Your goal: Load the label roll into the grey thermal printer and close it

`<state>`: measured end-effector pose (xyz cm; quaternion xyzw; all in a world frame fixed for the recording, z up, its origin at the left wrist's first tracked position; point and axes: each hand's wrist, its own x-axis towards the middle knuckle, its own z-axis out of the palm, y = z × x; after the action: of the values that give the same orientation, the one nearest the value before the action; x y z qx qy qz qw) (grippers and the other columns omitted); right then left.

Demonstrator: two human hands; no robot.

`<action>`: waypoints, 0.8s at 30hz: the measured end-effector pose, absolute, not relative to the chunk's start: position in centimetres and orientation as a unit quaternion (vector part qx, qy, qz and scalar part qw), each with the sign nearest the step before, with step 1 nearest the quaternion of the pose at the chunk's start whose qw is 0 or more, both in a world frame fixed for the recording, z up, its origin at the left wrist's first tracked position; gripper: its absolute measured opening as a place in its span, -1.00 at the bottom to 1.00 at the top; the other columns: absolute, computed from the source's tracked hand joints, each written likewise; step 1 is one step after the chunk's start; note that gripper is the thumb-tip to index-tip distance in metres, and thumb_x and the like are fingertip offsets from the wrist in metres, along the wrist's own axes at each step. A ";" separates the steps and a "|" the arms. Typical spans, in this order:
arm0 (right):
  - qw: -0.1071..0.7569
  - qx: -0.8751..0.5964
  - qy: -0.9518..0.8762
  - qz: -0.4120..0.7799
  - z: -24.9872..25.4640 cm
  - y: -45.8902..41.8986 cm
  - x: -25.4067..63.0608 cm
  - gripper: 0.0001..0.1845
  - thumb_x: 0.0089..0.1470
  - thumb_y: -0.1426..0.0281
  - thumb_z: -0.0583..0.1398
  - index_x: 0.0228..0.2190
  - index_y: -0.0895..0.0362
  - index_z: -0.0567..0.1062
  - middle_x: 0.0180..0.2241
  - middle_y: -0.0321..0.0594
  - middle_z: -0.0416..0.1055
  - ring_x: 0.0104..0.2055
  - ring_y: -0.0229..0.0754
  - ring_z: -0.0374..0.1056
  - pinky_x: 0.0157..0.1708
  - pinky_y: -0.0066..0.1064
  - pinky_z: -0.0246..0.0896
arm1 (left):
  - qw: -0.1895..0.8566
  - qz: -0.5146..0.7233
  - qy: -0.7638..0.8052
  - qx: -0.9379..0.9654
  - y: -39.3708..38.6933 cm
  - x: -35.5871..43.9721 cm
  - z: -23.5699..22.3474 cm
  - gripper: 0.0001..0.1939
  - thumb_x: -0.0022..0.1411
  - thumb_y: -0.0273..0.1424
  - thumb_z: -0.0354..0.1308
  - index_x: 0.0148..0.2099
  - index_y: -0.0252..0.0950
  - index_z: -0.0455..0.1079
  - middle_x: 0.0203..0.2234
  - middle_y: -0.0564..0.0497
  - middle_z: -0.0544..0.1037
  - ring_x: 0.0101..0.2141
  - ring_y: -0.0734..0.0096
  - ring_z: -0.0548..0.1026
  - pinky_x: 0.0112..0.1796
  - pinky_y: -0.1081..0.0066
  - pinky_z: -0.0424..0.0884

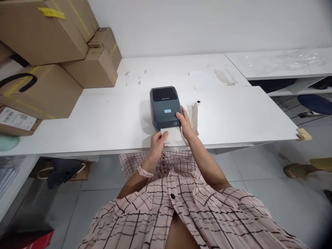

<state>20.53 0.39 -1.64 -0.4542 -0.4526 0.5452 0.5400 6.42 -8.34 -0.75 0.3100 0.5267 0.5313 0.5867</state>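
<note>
A dark grey label printer (165, 107) sits on the white table (116, 128), with a pale blue button on its top. White label paper (172, 135) sticks out of its front edge, toward my body. My left hand (157, 143) pinches this paper at its left side, thumb on top, close to the printer. My right hand (185, 122) grips the printer's front right corner, with the thumb on the top and the fingers along the side. Just right of that hand lies a small paper roll (198, 102) with a loose strip trailing toward the table's front edge.
Stacked cardboard boxes (88, 67) fill the left end of the table. A white sheet (202, 80) lies toward the back. Clear plastic wrap (298, 60) rests on the far right surface. Another person's foot (294, 170) shows on the floor at the right.
</note>
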 end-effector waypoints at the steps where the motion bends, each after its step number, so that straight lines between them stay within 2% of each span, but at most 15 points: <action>1: 0.536 -0.454 -0.461 0.542 -1.7 0.4 20.5 -0.02 0.03 -0.07 0.26 0.36 0.05 0.13 0.40 -0.02 0.18 0.42 0.15 0.16 0.43 0.06 0.04 | 0.577 0.532 0.528 0.324 -8.4 6.3 -1.0 -0.46 -0.10 0.06 0.44 -0.40 -0.31 0.41 -0.64 0.19 0.28 -0.61 0.64 0.17 -0.58 0.52 0.10; 4: 0.525 -0.474 -0.499 0.501 -1.6 0.2 20.4 -0.05 0.13 -0.05 0.17 0.38 0.10 0.04 0.42 0.07 0.12 0.43 0.15 0.15 0.39 0.09 0.10 | 0.545 0.515 0.535 0.389 -8.6 5.7 -1.8 -0.48 -0.01 0.07 0.39 -0.45 -0.29 0.37 -0.66 0.20 0.23 -0.61 0.62 0.16 -0.59 0.51 0.09; 6: 0.533 -0.499 -0.558 0.395 -1.1 -0.2 20.3 -0.14 0.20 0.02 0.13 0.38 0.11 0.04 0.44 0.08 0.08 0.46 0.13 0.07 0.40 0.09 0.07 | 0.525 0.503 0.538 0.427 -8.6 5.2 -2.0 -0.48 0.06 0.07 0.35 -0.51 -0.26 0.29 -0.68 0.20 0.19 -0.62 0.60 0.17 -0.58 0.50 0.12; 8: 0.540 -0.502 -0.634 0.232 -0.2 -0.6 20.2 -0.31 0.29 0.12 0.09 0.35 0.06 0.11 0.38 0.02 0.20 0.47 0.06 0.03 0.43 0.08 -0.01 | 0.501 0.506 0.540 0.449 -8.6 4.5 -1.8 -0.47 0.15 0.04 0.29 -0.55 -0.24 0.22 -0.69 0.18 0.19 -0.62 0.58 0.19 -0.56 0.48 0.16; 10: 0.523 -0.470 -0.705 0.092 0.5 -1.1 20.1 -0.45 0.35 0.24 0.05 0.31 0.00 0.16 0.21 -0.07 0.43 0.43 0.00 0.10 0.43 0.06 -0.04 | 0.471 0.525 0.545 0.453 -8.5 3.6 -1.3 -0.51 0.24 -0.01 0.22 -0.53 -0.24 0.26 -0.66 0.15 0.26 -0.61 0.56 0.23 -0.53 0.47 0.21; 12: 0.486 -0.431 -0.760 0.018 1.0 -1.4 19.9 -0.47 0.36 0.32 0.05 0.31 -0.04 0.17 0.04 -0.16 0.57 0.36 -0.02 0.22 0.41 0.03 -0.02 | 0.435 0.557 0.552 0.443 -8.2 2.5 -0.9 -0.59 0.30 -0.07 0.16 -0.46 -0.25 0.37 -0.60 0.11 0.36 -0.57 0.54 0.28 -0.49 0.47 0.24; 14: 0.455 -0.418 -0.786 -0.014 1.1 -1.7 19.4 -0.46 0.34 0.33 0.08 0.30 -0.02 0.19 -0.02 -0.19 0.61 0.28 -0.01 0.32 0.38 0.01 0.00 | 0.396 0.585 0.562 0.430 -7.6 1.3 -0.5 -0.68 0.32 -0.13 0.16 -0.36 -0.25 0.43 -0.51 0.07 0.43 -0.50 0.50 0.35 -0.45 0.46 0.29; 17: 0.447 -0.438 -0.778 -0.054 1.1 -1.8 18.4 -0.58 0.33 0.33 0.09 0.19 0.03 0.32 -0.05 -0.18 0.62 0.13 0.00 0.44 0.32 -0.02 0.04 | 0.344 0.593 0.580 0.440 -6.4 -0.2 0.0 -0.75 0.33 -0.16 0.16 -0.17 -0.23 0.49 -0.30 -0.02 0.57 -0.32 0.40 0.48 -0.36 0.43 0.39; 19: 0.449 -0.451 -0.767 -0.084 1.3 -1.8 17.5 -0.70 0.33 0.34 0.09 0.07 0.04 0.39 -0.09 -0.18 0.63 0.02 -0.03 0.49 0.27 -0.05 0.07 | 0.330 0.583 0.573 0.471 -5.6 -0.7 0.3 -0.70 0.34 -0.15 0.16 -0.01 -0.20 0.48 -0.08 -0.10 0.60 -0.12 0.29 0.53 -0.22 0.36 0.48; 21: 0.447 -0.458 -0.761 -0.104 1.6 -1.9 16.9 -0.78 0.33 0.36 0.11 -0.01 0.05 0.42 -0.15 -0.20 0.63 -0.04 -0.07 0.51 0.25 -0.08 0.09 | 0.332 0.571 0.550 0.511 -5.0 -0.7 0.5 -0.59 0.36 -0.13 0.15 0.15 -0.18 0.42 0.15 -0.16 0.52 0.10 0.18 0.49 -0.02 0.23 0.50; 24: 0.444 -0.475 -0.754 -0.090 1.8 -2.4 16.6 -0.80 0.32 0.36 0.13 -0.03 0.05 0.43 -0.15 -0.20 0.62 0.02 -0.06 0.50 0.29 -0.04 0.04 | 0.361 0.540 0.508 0.566 -4.6 -0.2 0.5 -0.40 0.38 -0.07 0.13 0.37 -0.13 0.23 0.39 -0.17 0.28 0.35 0.05 0.28 0.26 0.05 0.33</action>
<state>16.62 -2.40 1.78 -0.4751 -0.7543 -0.0895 0.4442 -0.16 -4.64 0.50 0.5662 0.5079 0.5396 0.3609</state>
